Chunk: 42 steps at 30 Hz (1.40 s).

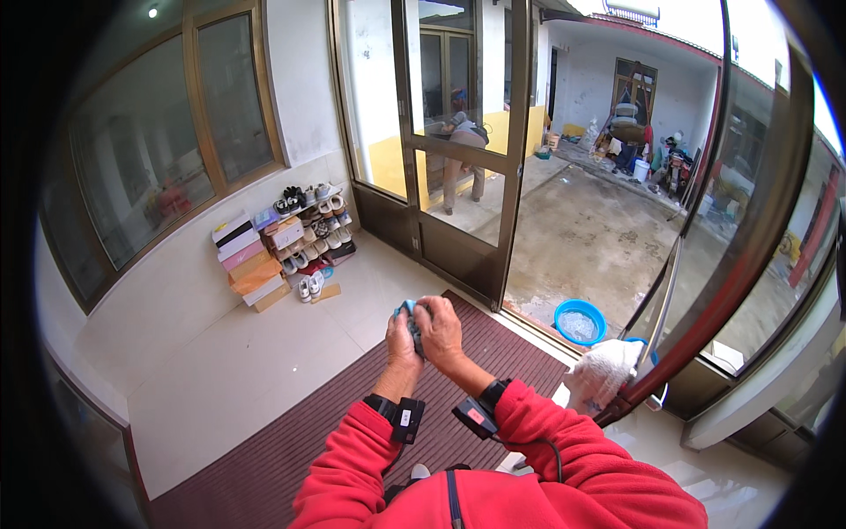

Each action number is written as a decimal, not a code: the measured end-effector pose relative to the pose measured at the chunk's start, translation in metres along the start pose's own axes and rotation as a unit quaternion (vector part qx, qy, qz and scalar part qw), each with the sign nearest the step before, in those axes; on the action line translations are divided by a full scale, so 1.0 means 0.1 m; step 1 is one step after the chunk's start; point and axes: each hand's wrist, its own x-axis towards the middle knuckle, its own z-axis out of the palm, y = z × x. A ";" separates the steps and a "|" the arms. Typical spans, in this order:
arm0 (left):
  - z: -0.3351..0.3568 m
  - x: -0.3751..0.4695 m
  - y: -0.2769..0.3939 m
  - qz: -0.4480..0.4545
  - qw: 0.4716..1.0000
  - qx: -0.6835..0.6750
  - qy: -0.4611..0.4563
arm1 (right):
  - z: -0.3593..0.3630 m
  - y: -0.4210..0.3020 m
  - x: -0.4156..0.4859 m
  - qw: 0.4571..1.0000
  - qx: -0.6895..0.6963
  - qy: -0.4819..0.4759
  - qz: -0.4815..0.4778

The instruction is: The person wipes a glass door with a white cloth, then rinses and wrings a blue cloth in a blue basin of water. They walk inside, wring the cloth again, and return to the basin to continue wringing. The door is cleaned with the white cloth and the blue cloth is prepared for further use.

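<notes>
A small crumpled blue-grey cloth [411,316] is gripped between both hands, in front of me above the striped dark red mat. My left hand [402,344] holds it from the left side, palm up against it. My right hand [439,330] closes over it from the right, fingers curled. Much of the cloth is hidden by the fingers. Black devices are strapped on both wrists over the red fleece cuffs. Beyond the doorway sits a blue basin [580,323] of water, out of reach of both hands.
A shoe rack [314,228] and stacked shoe boxes [248,264] stand by the left wall. The glazed door frame [462,149] rises ahead. A white towel [603,373] hangs at the right by the door handle. Outside in the courtyard, a person [464,142] bends over.
</notes>
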 end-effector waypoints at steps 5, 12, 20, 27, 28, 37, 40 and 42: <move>0.01 0.71 -0.04 -0.031 0.997 0.027 -0.062 | 0.41 0.34 0.57 0.997 -0.045 -0.056 -0.040; 0.39 1.47 -0.31 -0.090 0.990 0.092 -0.056 | 0.38 0.72 0.98 0.987 -0.066 0.117 0.085; 0.91 2.29 -1.38 -0.220 0.958 0.106 -0.151 | -0.10 1.90 1.78 0.955 -0.067 0.225 0.183; 1.41 3.11 -2.26 -0.305 0.907 0.041 -0.287 | -0.42 2.62 2.20 0.968 -0.073 0.210 0.116; 1.53 3.12 -2.40 -0.294 0.919 0.087 -0.246 | -0.53 2.85 2.34 0.952 -0.074 0.241 0.173; 3.17 3.12 -2.99 -0.198 0.839 0.246 -0.443 | -1.64 3.99 2.64 0.689 0.528 0.149 0.473; 3.46 3.33 -3.32 -0.222 0.795 0.267 -0.496 | -2.13 4.22 2.97 0.737 0.503 0.219 0.395; 3.64 3.51 -3.59 -0.251 0.789 0.281 -0.485 | -2.49 4.40 3.20 0.800 0.400 0.267 0.358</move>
